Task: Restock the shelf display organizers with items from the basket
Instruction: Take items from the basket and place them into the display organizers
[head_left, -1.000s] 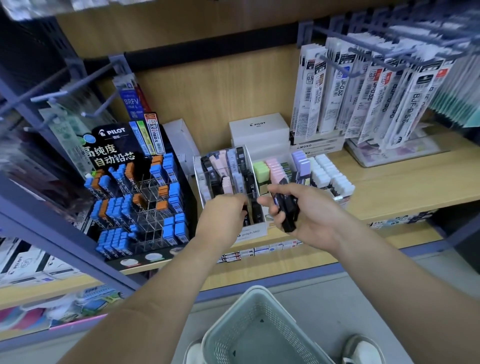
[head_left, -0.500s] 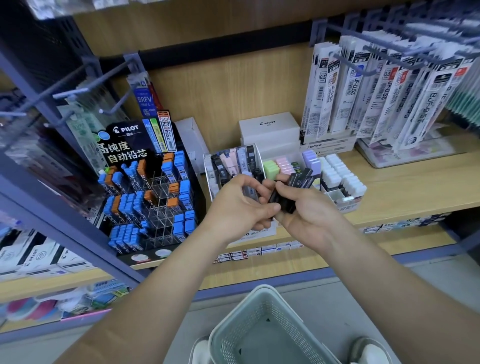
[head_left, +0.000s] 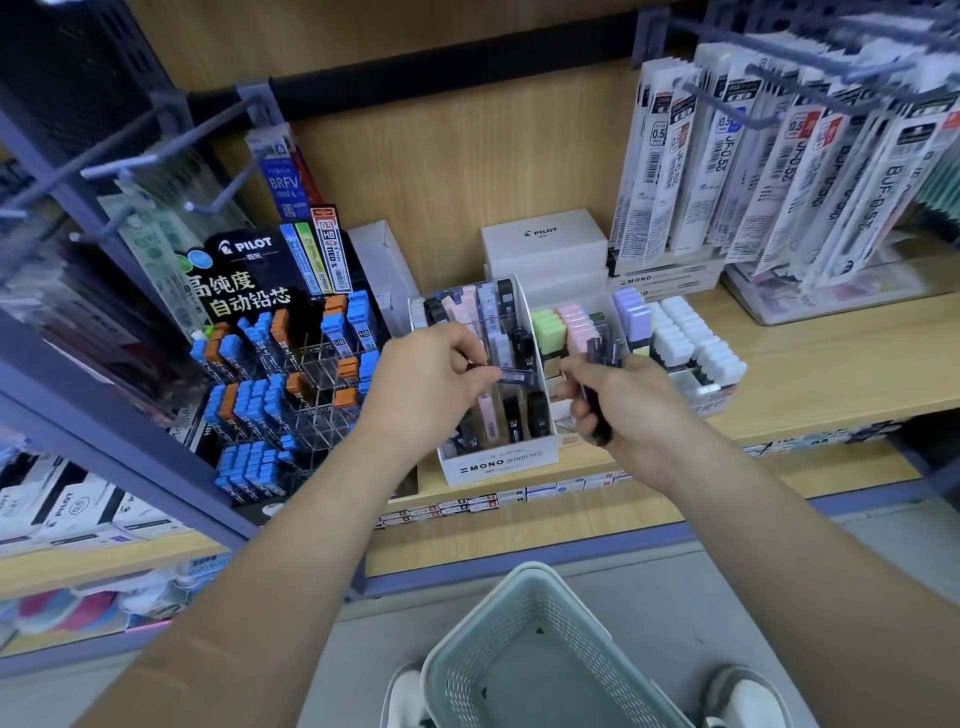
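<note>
Grip of the left hand: thumb and fingertips pinch one slim dark plastic lead case by its left end. The case lies roughly level over the middle of the white cardboard display organizer marked MONO graph MG.

Grip of the right hand: fingers are curled round a small bundle of dark slim cases, held just right of the organizer, above the light wooden shelf.

Step in hand, as judged: a single case is being fed to the organizer while the rest wait in the other hand. The columns hold black, pink and pale lilac cases. Dark ones sit mostly toward the right side, but the right column for this case cannot be told for sure. The next move calls for tipping the case to match the slope of the rows, then sliding it into a gap without knocking its neighbours askew.

Pose: both forearms reach up from the near edge, with the backs of the hands toward the camera. The hands are close together but apart.

The grey-green perforated plastic basket stands on the floor, near, between the feet. The part of its bottom that shows holds nothing, so the bundle may be the last stock.
</note>
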